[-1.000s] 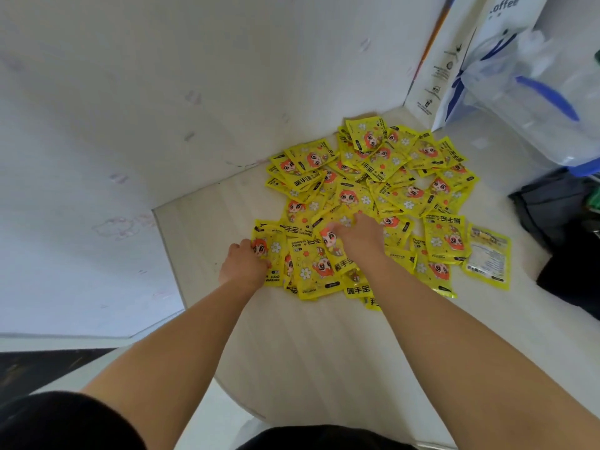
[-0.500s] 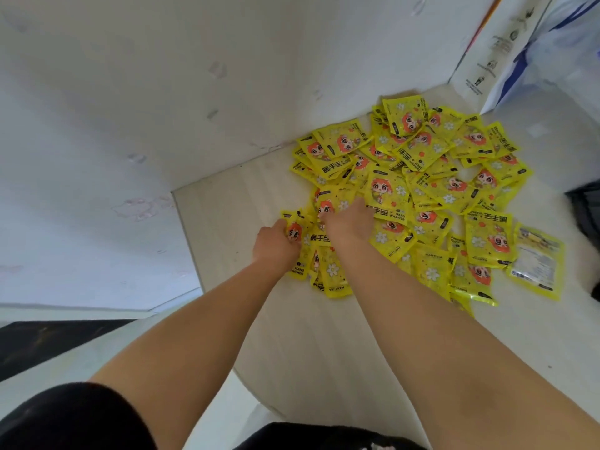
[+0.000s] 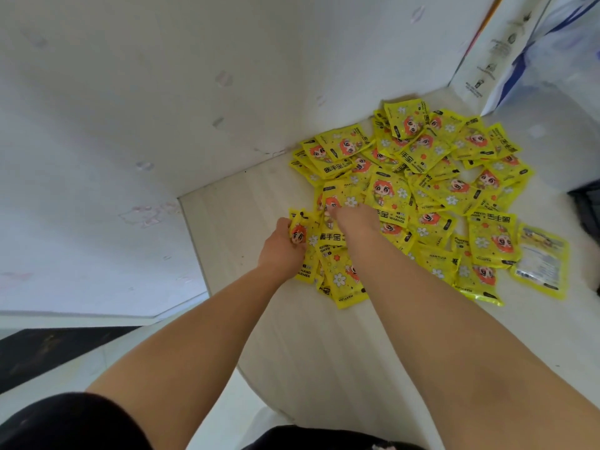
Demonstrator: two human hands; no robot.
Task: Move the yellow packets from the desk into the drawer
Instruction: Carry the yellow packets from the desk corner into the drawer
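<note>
A heap of yellow packets (image 3: 431, 190) with a red-haired cartoon figure covers the far corner of the pale wooden desk (image 3: 292, 336). My left hand (image 3: 281, 246) is closed on the left edge of a small bunch of packets (image 3: 328, 251) at the heap's near-left side. My right hand (image 3: 355, 220) lies palm down on the packets just right of that bunch, fingers curled onto them. One packet (image 3: 540, 263) lies face down at the heap's right edge. No drawer is in view.
White walls (image 3: 146, 108) meet the desk at its left and far sides. A white printed carton (image 3: 493, 53) and a clear plastic bag (image 3: 558, 60) stand at the far right. A dark object (image 3: 587, 209) sits at the right edge. Bare desk lies below the heap.
The two hands have drawn closer together, gathering several packets into a tighter bunch at the heap's near-left side. The camera has turned a little left.
</note>
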